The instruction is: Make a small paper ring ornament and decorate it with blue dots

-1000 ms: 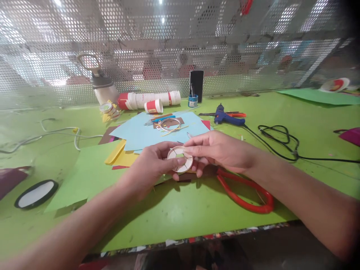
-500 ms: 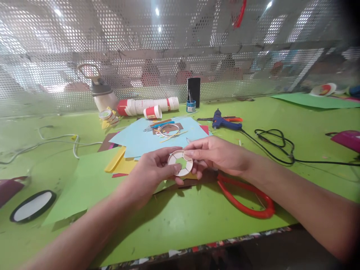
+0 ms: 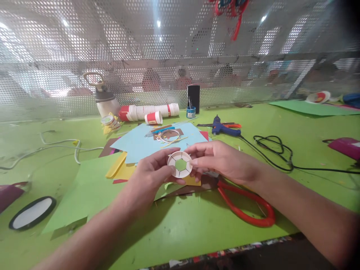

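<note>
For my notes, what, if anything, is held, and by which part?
A round white piece, by its edge: left hand on its left, right hand on its right.

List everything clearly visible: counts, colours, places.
Round piece: one, white-green, in hands
Sheet: one, pale blue, centre
Papers: at least two, green, left, far right
Card: some, yellow, centre left
Scraps: several, mixed, on sheet
Cup stack: one, white, back
Loose cup: one, red-white, before stack
Phone: one, black, back
Pot: one, blue, before phone
Jug: one, white-grey, back left
Glue gun: one, blue, right
Cord: one, black, right
Cable: one, white, left
Loop: one, red, front right
Oval piece: one, black-white, front left
Shapes: two, purple, outer edges
Mesh panel: one, grey, back
Table: one, green, beneath
Left hand: one, bare, holding round piece
Right hand: one, bare, likewise
</note>
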Tool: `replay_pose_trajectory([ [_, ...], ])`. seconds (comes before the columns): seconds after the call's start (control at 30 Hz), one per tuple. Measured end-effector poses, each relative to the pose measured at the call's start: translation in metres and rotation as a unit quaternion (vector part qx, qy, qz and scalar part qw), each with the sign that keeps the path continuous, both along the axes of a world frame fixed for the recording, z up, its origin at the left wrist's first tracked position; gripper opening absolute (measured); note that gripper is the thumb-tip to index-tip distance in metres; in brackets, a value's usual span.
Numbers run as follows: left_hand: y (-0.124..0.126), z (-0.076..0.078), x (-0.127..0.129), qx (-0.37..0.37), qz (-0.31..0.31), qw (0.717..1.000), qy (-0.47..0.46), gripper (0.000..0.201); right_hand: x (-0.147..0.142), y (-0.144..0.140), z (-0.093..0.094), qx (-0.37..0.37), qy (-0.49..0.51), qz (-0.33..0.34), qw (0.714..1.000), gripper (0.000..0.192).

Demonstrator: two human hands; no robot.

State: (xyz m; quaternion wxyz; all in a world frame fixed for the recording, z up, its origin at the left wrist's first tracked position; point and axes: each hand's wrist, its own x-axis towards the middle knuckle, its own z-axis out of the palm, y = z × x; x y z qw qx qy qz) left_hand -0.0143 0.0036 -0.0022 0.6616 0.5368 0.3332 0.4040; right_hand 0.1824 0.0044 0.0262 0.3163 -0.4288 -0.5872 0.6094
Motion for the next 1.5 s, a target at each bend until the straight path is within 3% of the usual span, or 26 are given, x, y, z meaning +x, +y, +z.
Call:
replay_pose_trajectory([
  [0.43, -0.001, 0.004, 0.0, -0.012, -0.026, 0.999, -0.032, 0.031, -0.001, 0.001, -0.006, 0.007, 0.009, -0.028, 1.0, 0.028],
  [0.93, 0.002, 0.001, 0.007, -0.008, 0.053, 0.998, 0.03, 0.047, -0.005, -0.001, -0.006, -0.016, 0.027, -0.029, 0.999, 0.023],
  [1.5, 0.002, 0.001, 0.004, -0.005, 0.034, 0.999, -0.004, 0.035, -0.003, 0.003, -0.013, -0.004, 0.026, -0.028, 0.999, 0.019],
])
